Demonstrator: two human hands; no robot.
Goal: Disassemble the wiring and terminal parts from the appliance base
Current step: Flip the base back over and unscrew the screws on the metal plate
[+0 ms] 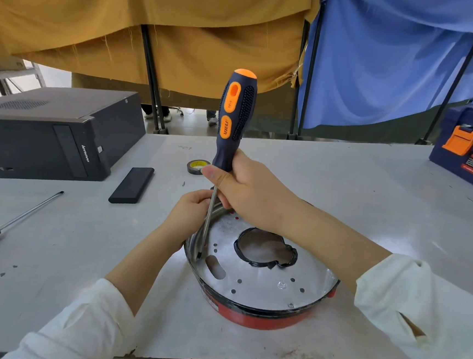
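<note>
- Far left of the desk (344,171), well apart from the work: a spare screwdriver (11,224) lies flat, with a computer case (47,134) and a black phone-like slab (132,181) beyond it, and a tape roll (196,166) further in.
- My left hand (191,212) sits at the far-left rim of the base (262,290), fingers curled on that edge; I read this as bracing it.
- The orange-and-navy driver (236,116) stands nearly upright, handle tilted slightly far and right. Its long axis runs down and a little left from my grip to the tip, which meets the metal plate just inside the left rim, beside an oval slot.
- My right hand (246,186) is clamped low on the handle, above and just right of the tip, so it is the nearer working hand.
- The base rests near centre on the desk, red wall below, black-edged hole in its middle.
- Far right: a blue toolbox (469,148).
</note>
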